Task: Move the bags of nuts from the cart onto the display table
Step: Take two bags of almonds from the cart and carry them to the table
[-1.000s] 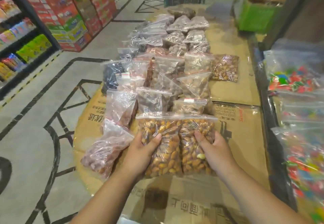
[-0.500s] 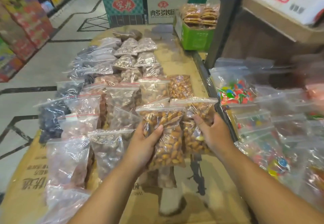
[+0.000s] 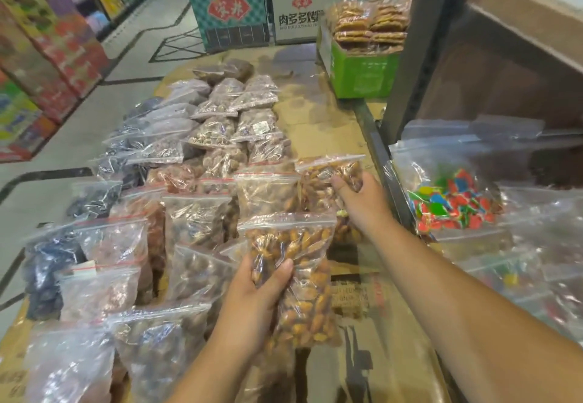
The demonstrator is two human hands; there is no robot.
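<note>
My left hand grips a clear zip bag of golden-brown almonds, held upright above the cardboard-covered table. My right hand reaches farther forward and grips a second bag of almonds, set at the right end of a row of bags. Several clear bags of nuts and dried fruit lie in rows over the left and middle of the table. No cart is visible.
A green box of packed biscuits stands at the table's far right. A dark metal shelf post rises on the right, with bags of coloured candy on the shelf beside it. Freezer cabinets stand beyond the table; stacked cartons line the left aisle.
The two almond bags were held side by side near me. My right hand has since carried its bag forward and right, apart from the left bag. The view has swung right.
</note>
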